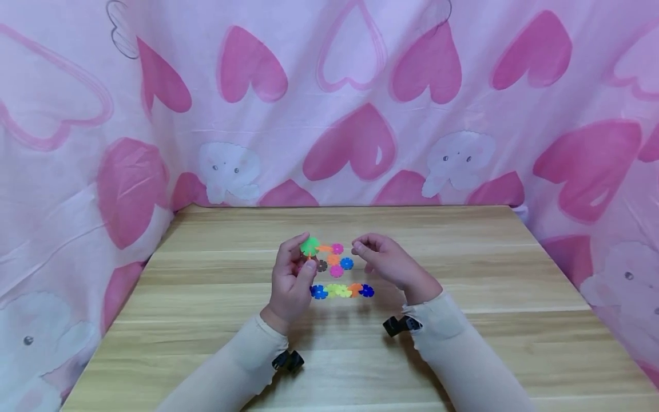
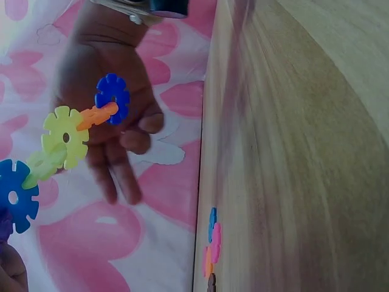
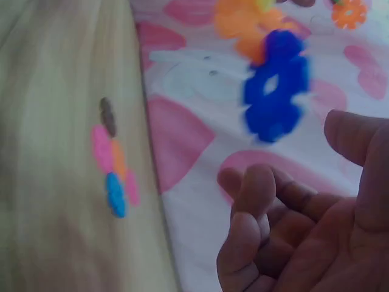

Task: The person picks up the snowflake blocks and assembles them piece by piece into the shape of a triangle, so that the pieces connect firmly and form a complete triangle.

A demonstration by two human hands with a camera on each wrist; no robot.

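Note:
My left hand grips an assembly of flower-shaped interlocking plastic discs, with a green disc at its fingertips. A row of linked discs sticks out from it to the right; a blue disc, a yellow disc, an orange disc and a dark blue end disc show in the left wrist view. My palm hides part of the assembly. Just right of it, my right hand hovers with loosely bent fingers and thumb apart, holding nothing, near the dark blue disc.
A small cluster of discs lies on the wooden table beyond the hands: a brown disc, a blue disc, an orange one and pink ones. Pink heart-print cloth hangs around the table's back and sides.

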